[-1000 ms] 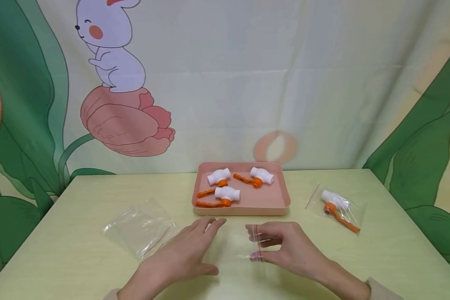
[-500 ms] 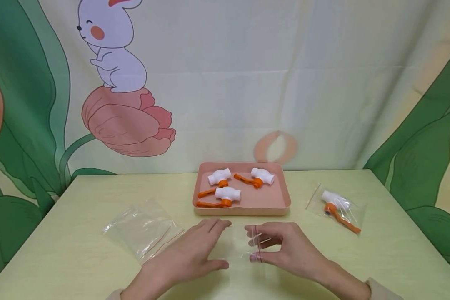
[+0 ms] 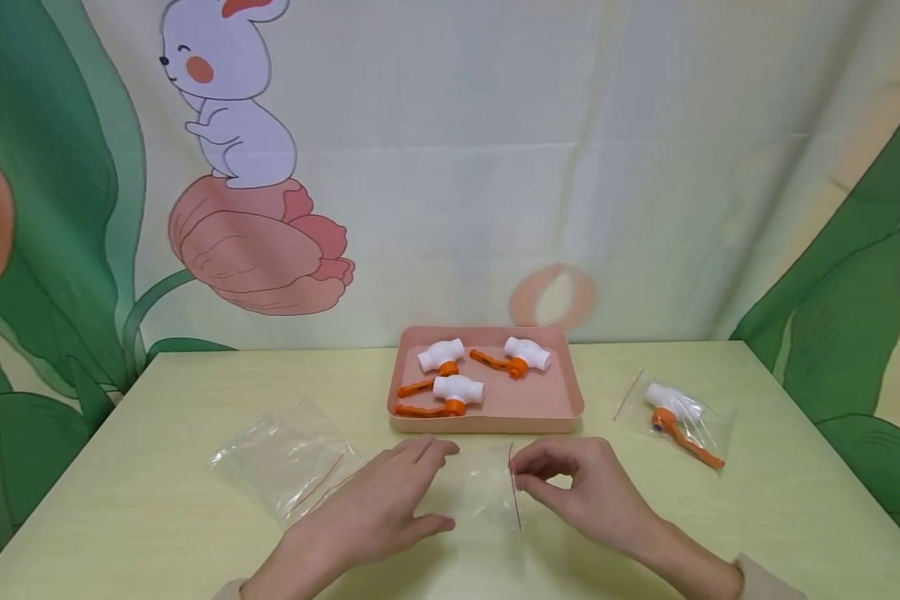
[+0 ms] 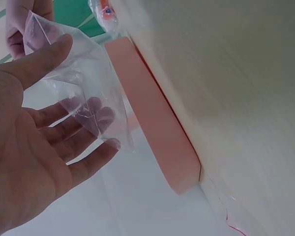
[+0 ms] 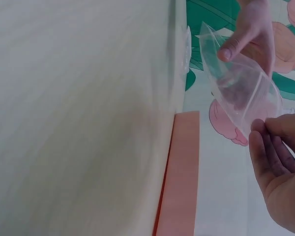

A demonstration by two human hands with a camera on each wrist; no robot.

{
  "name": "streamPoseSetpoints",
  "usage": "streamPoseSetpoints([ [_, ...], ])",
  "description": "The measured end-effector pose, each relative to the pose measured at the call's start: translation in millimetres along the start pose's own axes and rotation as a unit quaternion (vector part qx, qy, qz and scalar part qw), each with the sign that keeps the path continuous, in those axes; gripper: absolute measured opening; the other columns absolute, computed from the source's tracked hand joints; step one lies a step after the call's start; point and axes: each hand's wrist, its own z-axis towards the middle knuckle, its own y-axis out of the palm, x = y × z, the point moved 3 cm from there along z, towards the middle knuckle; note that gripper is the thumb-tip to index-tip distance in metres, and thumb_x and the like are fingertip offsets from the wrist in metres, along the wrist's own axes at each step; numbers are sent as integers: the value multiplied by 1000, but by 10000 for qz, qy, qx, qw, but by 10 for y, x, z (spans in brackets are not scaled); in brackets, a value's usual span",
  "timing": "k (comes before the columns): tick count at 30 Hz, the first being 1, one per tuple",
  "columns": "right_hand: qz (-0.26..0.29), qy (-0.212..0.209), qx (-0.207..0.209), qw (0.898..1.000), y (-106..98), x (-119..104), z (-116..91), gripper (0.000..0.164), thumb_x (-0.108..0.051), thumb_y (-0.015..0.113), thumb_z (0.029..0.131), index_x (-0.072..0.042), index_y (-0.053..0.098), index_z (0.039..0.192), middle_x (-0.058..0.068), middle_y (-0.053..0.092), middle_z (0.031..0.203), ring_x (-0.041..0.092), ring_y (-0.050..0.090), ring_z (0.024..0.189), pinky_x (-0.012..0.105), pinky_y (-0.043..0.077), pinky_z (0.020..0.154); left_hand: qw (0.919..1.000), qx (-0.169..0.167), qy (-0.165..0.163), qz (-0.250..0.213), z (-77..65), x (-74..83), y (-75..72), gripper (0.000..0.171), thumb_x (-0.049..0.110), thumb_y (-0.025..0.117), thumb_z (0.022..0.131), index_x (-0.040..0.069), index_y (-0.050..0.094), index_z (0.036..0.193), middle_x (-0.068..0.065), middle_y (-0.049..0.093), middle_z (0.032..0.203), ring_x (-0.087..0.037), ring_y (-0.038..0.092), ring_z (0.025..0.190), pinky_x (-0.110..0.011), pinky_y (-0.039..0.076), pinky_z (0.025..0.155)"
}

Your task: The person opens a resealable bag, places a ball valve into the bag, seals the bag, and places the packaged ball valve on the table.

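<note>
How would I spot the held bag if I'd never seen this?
Find the pink tray. In front, between the left hand and right hand, is a clear bag. The right hand pinches its red-lined edge; bags at left lie loose, and the bag at right contains a valve.

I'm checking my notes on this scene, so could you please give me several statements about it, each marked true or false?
1. The right hand pinches the red-lined end of a clear bag. True.
2. Three white-and-orange valves lie in the pink tray. True.
3. The left hand is clenched into a fist. False: its thumb and fingers stand apart.
4. The bagged valve lies left of the tray in the head view. False: it lies to the right.
5. The clear bag at the right hand contains a valve. False: no valve shows inside it.
6. A rabbit is pictured on the backdrop. True.
</note>
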Motion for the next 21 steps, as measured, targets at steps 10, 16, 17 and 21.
streamPoseSetpoints([
  [10, -379, 474, 443, 9972, -128, 100, 149, 12, -1, 74, 93, -13, 75, 96, -8, 72, 87, 13, 69, 77, 30, 60, 71, 9999, -5, -112, -8, -27, -26, -3, 65, 34, 83, 89, 5, 53, 138, -7, 59, 131, -22, 60, 111, -44, 52, 97],
  [16, -606, 551, 583, 9949, -135, 226, 284, 10, -1, 74, 94, -11, 74, 96, -6, 72, 86, 13, 66, 76, 30, 59, 72, 9999, -2, -116, -3, -37, -25, -14, 65, 35, 83, 89, 6, 53, 138, -6, 59, 131, -22, 60, 111, -44, 52, 96],
  [17, -639, 559, 610, 9945, -136, 243, 308, 10, -1, 74, 93, -11, 74, 96, -6, 71, 86, 13, 66, 77, 30, 58, 72, 9999, -9, -120, 0, -37, -25, -16, 65, 35, 83, 89, 6, 53, 138, -7, 59, 132, -22, 60, 111, -44, 52, 96],
  [21, -775, 584, 646, 9932, -133, 298, 404, 9, -2, 74, 93, -10, 73, 97, -6, 70, 87, 12, 65, 78, 31, 58, 75, 9999, -47, -145, 55, -45, -25, -23, 65, 36, 82, 89, 6, 53, 139, -7, 59, 133, -22, 59, 115, -45, 51, 98],
])
